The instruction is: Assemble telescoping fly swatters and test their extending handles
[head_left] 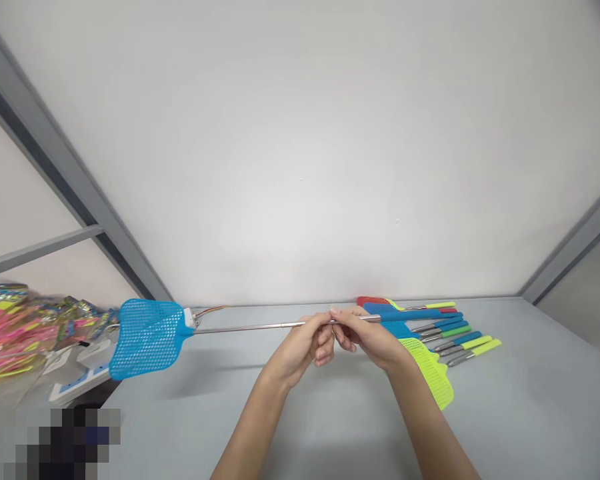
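Left hand (300,353) and right hand (370,337) met side by side, fingers curled, both pinching a slim metal rod (240,328) between thumb and fingers; behind them rose a broad white panel (300,147), set between grey frame bars (70,160); below spread a grey tabletop (205,427); above it hung the blue swatter (279,325) to which the rod belonged, nearly level, its shadow falling on the surface; its mesh head (147,337) pointed left and its blue handle (410,316) reached right over other swatters, though whether it touched them I could not tell; those lay bunched right of centre, a lime mesh head (433,373) nearest, a blue one partly hidden, a red one (373,301) at the back; their lime, blue and green handles (473,345) fanned rightward from short metal shafts; well to the left, heaped shiny packets (10,333) in pink, yellow and blue lay near a white power strip (87,381) bearing white adapters (96,353); just beside the swatter's white collar (189,318) ran thin coloured wires (211,309)
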Demonstrator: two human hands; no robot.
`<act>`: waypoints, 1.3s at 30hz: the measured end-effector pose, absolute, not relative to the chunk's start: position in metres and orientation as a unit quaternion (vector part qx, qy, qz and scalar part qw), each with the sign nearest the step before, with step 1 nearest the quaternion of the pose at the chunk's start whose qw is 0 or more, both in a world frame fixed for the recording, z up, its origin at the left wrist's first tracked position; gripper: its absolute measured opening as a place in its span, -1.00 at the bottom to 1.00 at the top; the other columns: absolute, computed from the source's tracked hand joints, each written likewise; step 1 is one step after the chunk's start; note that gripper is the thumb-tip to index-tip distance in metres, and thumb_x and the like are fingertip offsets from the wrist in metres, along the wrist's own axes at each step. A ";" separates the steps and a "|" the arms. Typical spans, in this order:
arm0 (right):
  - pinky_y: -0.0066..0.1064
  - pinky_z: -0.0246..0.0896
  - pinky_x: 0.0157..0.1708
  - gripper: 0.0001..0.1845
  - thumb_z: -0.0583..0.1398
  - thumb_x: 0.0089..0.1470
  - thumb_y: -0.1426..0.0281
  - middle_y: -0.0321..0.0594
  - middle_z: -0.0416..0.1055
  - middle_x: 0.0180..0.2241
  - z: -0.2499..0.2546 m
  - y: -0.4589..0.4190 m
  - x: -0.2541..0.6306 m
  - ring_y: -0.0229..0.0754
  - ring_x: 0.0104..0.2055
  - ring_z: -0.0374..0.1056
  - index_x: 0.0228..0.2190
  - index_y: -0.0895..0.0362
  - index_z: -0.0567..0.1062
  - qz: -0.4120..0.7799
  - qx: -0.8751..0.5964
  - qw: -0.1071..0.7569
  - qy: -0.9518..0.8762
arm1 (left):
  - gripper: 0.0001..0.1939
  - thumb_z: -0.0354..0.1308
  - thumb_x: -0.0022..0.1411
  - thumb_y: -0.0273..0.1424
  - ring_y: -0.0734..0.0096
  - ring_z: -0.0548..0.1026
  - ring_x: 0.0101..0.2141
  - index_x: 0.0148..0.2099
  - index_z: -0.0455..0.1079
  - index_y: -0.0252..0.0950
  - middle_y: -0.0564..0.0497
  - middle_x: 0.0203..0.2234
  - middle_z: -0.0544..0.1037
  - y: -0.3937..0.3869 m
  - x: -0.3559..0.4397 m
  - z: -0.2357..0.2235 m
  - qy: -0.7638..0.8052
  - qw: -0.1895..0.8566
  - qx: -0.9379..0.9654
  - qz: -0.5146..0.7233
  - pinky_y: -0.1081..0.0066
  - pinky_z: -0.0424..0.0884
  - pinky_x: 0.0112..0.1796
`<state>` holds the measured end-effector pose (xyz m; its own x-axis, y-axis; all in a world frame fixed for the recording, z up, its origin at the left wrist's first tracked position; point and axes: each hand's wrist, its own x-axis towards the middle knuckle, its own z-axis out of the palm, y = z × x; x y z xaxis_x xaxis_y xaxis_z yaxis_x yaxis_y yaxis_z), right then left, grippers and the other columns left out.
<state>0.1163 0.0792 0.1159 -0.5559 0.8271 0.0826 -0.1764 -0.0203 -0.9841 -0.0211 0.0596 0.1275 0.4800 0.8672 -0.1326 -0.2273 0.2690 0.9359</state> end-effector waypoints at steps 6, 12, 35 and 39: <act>-0.49 -0.17 -0.66 -0.54 0.01 0.02 0.22 -0.37 0.08 -0.80 0.121 0.079 0.118 -0.39 -0.70 -0.01 -0.78 0.20 0.26 0.671 -0.264 0.367 -0.588 | -0.57 -0.13 0.13 -0.26 0.63 0.03 -0.78 -0.71 -0.11 -0.28 0.17 -0.88 0.09 0.053 -0.022 0.134 0.347 0.739 0.454 0.355 0.46 0.01 -0.60; -0.49 -0.17 -0.66 -0.57 0.03 0.00 0.27 -0.37 0.06 -0.80 0.126 0.076 0.118 -0.39 -0.70 -0.02 -0.79 0.20 0.25 0.662 -0.273 0.372 -0.591 | -0.58 -0.12 0.12 -0.26 0.63 0.02 -0.79 -0.70 -0.09 -0.28 0.18 -0.89 0.07 0.051 -0.024 0.139 0.353 0.743 0.446 0.352 0.46 0.00 -0.60; -0.48 -0.39 -0.72 -0.62 0.08 -0.04 0.29 -0.47 -0.17 -0.84 0.133 0.079 0.157 -0.45 -0.74 -0.29 -0.76 0.21 0.29 0.640 -0.346 0.391 -0.563 | -0.60 -0.13 0.15 -0.29 0.66 -0.09 -0.81 -0.66 -0.14 -0.28 0.23 -0.89 -0.07 0.052 -0.035 0.146 0.326 0.812 0.357 0.327 0.48 -0.01 -0.59; -0.48 -0.40 -0.72 -0.60 0.08 -0.03 0.29 -0.47 -0.18 -0.84 0.133 0.079 0.158 -0.45 -0.74 -0.29 -0.78 0.21 0.27 0.634 -0.353 0.389 -0.569 | -0.60 -0.13 0.15 -0.30 0.66 -0.10 -0.82 -0.66 -0.15 -0.27 0.23 -0.89 -0.09 0.053 -0.036 0.147 0.328 0.813 0.356 0.323 0.48 0.01 -0.59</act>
